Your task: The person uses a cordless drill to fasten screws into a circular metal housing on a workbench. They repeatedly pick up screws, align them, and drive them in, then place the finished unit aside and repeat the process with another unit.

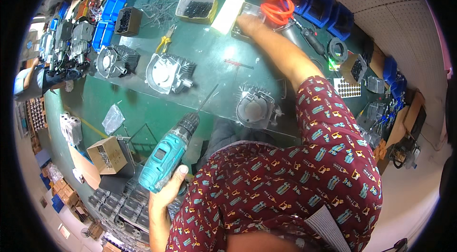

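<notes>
My left hand is wrapped round the handle of a teal cordless drill, held in front of the bench's near edge. Its long thin bit points up and away over the bench. My right arm stretches to the back of the bench, where my right hand dips into a small box; its fingers are hidden. Closest to me on the bench sits a finned grey metal housing. Two similar ones, a middle housing and a left housing, stand further left.
Yellow-handled pliers lie behind the housings. A tub of black screws stands left of a pale yellow sheet. An orange coiled hose hangs near my right hand. Another person is at the far left. A cardboard box stands lower left.
</notes>
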### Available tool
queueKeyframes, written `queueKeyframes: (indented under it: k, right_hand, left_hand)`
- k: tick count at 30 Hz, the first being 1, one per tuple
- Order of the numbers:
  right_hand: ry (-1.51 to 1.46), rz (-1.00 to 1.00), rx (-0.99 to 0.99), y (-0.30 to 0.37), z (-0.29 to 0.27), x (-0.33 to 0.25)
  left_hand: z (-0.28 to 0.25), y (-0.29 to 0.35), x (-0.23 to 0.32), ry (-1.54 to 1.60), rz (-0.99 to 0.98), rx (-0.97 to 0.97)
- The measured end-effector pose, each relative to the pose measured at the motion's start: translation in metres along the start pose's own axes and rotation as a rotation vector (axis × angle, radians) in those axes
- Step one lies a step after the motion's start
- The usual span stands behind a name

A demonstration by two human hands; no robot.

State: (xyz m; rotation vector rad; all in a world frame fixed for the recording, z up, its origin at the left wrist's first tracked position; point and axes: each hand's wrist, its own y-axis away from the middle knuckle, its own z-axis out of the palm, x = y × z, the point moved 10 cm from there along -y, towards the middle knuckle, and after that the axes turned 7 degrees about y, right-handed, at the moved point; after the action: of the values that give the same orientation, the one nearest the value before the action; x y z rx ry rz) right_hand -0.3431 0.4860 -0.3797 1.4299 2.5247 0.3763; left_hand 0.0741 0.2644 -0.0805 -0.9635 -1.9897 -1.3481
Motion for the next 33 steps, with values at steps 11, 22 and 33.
queueKeyframes:
  k: [11,22,33]
  right_hand:
    - [-2.189,0.054,0.163,0.124,-0.057,0.050]
    - [-2.176,0.207,-0.096,0.240,-0.045,-0.015]
    - [-2.132,0.140,-0.044,0.288,-0.052,-0.039]
  left_hand:
    - [0.013,-0.009,-0.013,0.086,0.019,-0.074]
    - [0.043,-0.007,0.006,0.139,0.193,-0.176]
    - [0.049,0.000,0.011,0.111,0.247,-0.229]
